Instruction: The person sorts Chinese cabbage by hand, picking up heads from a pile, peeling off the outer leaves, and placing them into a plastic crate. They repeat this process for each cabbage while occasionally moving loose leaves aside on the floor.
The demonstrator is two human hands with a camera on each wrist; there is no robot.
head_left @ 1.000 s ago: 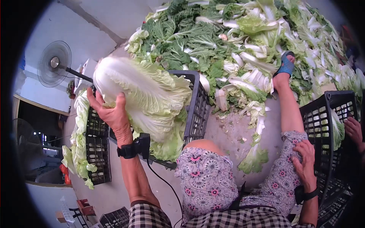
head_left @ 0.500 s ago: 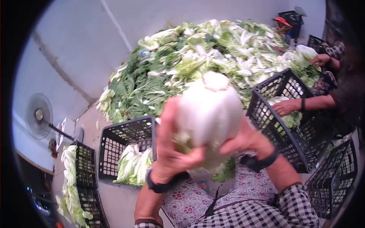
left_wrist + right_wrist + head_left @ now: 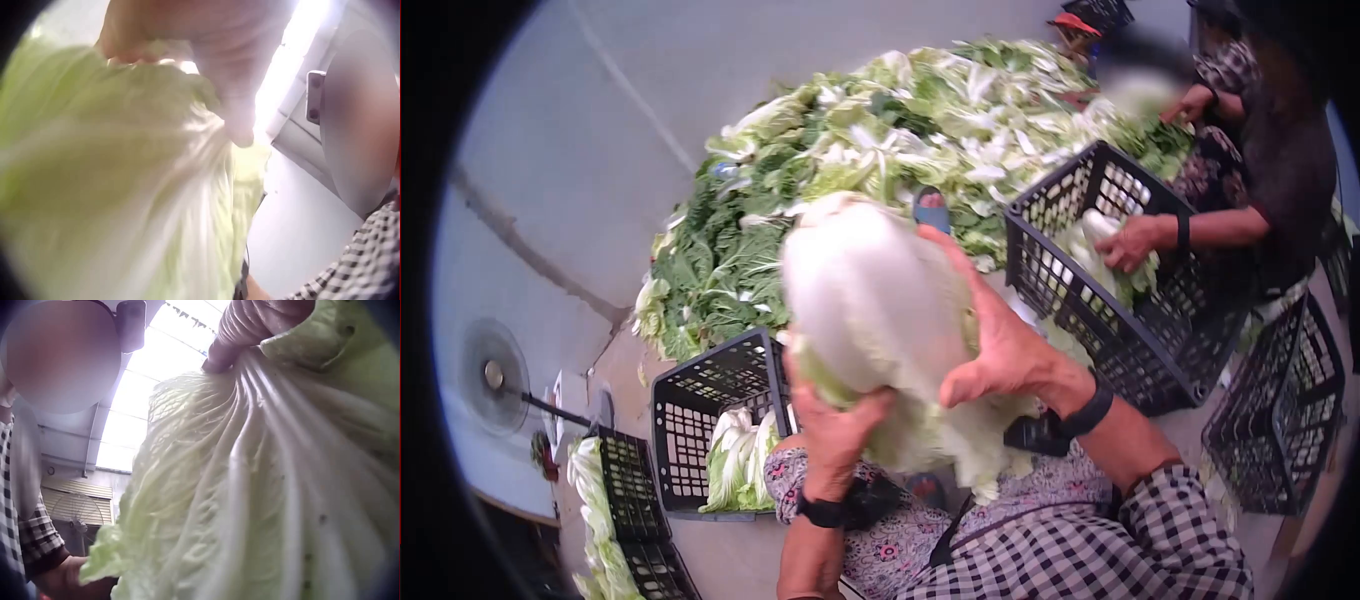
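A large napa cabbage (image 3: 870, 290) is held up in front of my body, its white stem end uppermost and its leafy end down over my lap. My left hand (image 3: 832, 425) grips its left side, the thumb lying across the front and the fingers mostly hidden behind. On the other side my right hand (image 3: 1005, 350) holds it with thumb and spread fingers. The left wrist view shows the thumb (image 3: 234, 119) pressing into the pale green leaves. Fanned white ribs of the cabbage (image 3: 244, 456) fill much of the right wrist view.
Left of my knees a black plastic crate (image 3: 685, 440) holds cabbages (image 3: 740, 460). Behind lies a big heap of leaves (image 3: 740, 250). At right, another person's hand (image 3: 1135, 243) grips a cabbage over a second crate (image 3: 1080, 300). A fan (image 3: 495, 375) stands far left.
My left hand has brought a cabbage from the left crate to my front, where my right hand, earlier on my knee, has joined it. The cabbage has since shifted and tilted left.
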